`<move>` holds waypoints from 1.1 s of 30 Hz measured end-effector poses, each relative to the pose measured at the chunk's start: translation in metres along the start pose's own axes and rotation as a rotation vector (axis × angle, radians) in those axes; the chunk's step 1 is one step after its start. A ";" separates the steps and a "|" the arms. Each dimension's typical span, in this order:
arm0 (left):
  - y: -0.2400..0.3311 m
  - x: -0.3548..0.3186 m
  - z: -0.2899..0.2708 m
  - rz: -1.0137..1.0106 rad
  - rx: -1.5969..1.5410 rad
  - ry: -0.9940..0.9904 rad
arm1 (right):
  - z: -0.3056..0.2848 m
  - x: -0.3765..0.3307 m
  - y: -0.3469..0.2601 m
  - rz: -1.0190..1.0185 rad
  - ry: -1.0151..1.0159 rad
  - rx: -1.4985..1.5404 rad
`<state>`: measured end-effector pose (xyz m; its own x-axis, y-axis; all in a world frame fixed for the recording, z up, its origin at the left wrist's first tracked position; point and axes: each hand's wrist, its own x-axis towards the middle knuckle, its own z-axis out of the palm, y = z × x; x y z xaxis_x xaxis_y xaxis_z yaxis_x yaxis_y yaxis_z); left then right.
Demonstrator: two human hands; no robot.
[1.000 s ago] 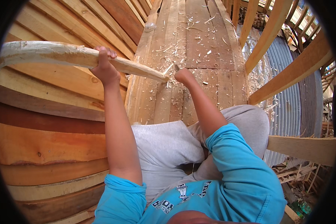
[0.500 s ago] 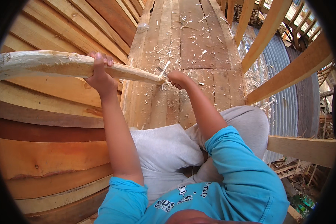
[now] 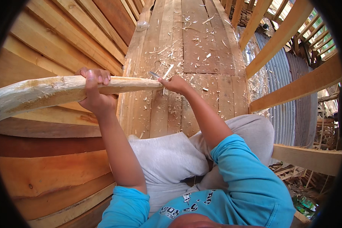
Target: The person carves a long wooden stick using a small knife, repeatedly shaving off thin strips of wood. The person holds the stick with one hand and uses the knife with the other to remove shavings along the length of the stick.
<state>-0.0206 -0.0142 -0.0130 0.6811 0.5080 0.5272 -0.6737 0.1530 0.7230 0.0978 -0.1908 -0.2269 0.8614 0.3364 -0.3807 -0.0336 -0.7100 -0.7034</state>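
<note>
Left hand (image 3: 92,91) grips pole (image 3: 45,91) | shavings (image 3: 168,71) litter floorboards (image 3: 228,95) | planks (image 3: 57,167) left | railing (image 3: 296,92) right

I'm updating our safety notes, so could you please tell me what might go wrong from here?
The blade in the right hand could slip at the narrow tip of the curved wood and cut that bare hand. Shavings scattered on the boards might make footing slippery.

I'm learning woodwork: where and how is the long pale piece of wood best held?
Probably around its visible middle, from the near side, where the left hand grips: the wood is slimmer there than at its thick, curving left end, and clear of the blade in the right hand.
</note>
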 end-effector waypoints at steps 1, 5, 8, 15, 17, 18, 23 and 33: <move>0.000 0.000 0.001 0.005 0.008 0.006 | 0.003 0.000 0.000 0.004 0.014 0.011; 0.001 0.001 0.000 0.021 0.035 0.007 | 0.001 0.001 0.005 0.046 -0.090 0.309; 0.002 0.001 0.000 0.012 0.030 -0.005 | -0.008 0.002 0.005 0.024 -0.222 0.217; 0.003 0.004 -0.006 0.025 0.033 0.018 | -0.006 -0.009 -0.009 -0.013 -0.137 0.148; 0.003 0.004 -0.007 0.019 0.021 0.023 | -0.004 -0.009 -0.009 -0.027 -0.092 0.097; 0.003 0.005 -0.007 0.017 0.018 0.026 | -0.003 -0.008 -0.008 -0.052 -0.063 0.082; 0.004 0.006 -0.011 0.022 0.022 0.062 | 0.005 -0.005 -0.008 -0.017 0.001 0.048; 0.004 0.007 -0.014 0.040 0.049 0.056 | 0.017 -0.003 -0.009 0.251 -0.071 0.424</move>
<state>-0.0220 0.0016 -0.0125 0.6357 0.5599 0.5314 -0.6846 0.0908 0.7232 0.0863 -0.1750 -0.2298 0.7640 0.2391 -0.5992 -0.4513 -0.4657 -0.7612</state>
